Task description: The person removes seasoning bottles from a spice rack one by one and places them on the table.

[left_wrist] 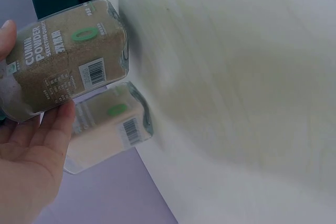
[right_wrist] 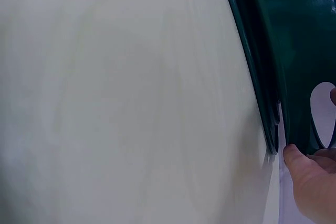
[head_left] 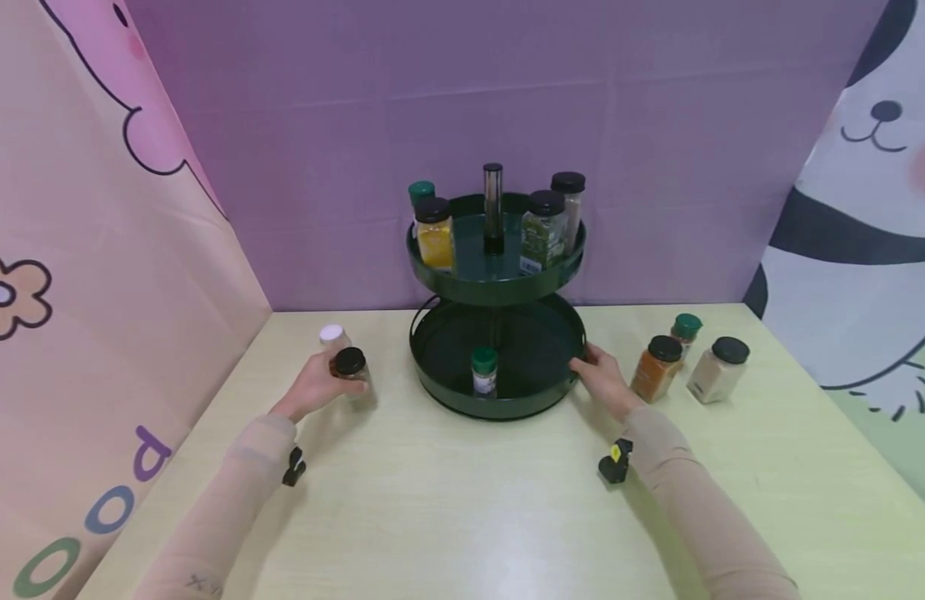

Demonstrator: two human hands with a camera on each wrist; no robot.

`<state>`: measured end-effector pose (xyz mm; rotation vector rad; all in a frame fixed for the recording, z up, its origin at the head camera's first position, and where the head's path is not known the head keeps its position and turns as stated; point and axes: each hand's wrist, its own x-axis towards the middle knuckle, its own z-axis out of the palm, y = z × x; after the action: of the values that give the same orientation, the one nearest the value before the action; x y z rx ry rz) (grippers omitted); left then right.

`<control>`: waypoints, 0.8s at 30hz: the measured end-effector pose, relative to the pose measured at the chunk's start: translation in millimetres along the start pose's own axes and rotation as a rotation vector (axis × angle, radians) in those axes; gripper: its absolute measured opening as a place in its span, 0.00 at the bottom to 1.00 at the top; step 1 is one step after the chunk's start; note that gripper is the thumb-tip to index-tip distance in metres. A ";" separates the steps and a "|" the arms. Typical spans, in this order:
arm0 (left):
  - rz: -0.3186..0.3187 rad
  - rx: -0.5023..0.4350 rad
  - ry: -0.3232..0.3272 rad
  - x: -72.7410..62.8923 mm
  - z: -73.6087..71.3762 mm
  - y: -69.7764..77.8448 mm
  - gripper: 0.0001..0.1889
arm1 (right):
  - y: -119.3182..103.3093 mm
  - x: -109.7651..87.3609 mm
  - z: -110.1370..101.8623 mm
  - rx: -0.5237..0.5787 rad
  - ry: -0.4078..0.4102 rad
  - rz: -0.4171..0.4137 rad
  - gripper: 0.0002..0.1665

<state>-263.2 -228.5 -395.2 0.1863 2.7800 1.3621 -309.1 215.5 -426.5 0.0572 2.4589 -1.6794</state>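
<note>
My left hand [head_left: 317, 386] grips a glass jar of cumin powder [left_wrist: 68, 59] with a black lid, at the table's left. Its base is close over the tabletop in the left wrist view. A white-lidded jar [head_left: 333, 336] of pale powder stands just behind it. My right hand [head_left: 603, 383] holds the right side of the lower tray [head_left: 492, 408] of a dark green two-tier rack, fingers at the rim by the oval handle hole [right_wrist: 323, 114]. Inside that tray stands a small green-lidded jar [head_left: 484, 372].
On the upper tray [head_left: 496, 292] stand a yellow spice jar [head_left: 436, 242], a green-labelled jar [head_left: 542, 237] and others around the metal post [head_left: 493, 204]. Right of my right hand are an orange spice jar [head_left: 655, 371], a pale powder jar [head_left: 717, 372] and a green-lidded jar [head_left: 686, 329].
</note>
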 end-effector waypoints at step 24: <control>-0.031 -0.037 0.003 -6.8 -3.5 -16.6 0.35 | -0.5 1.2 1.3 0.003 0.016 -0.018 0.37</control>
<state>-258.2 -242.2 -406.3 0.1395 2.7457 1.4065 -310.2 214.0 -426.7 0.0495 2.4758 -1.6962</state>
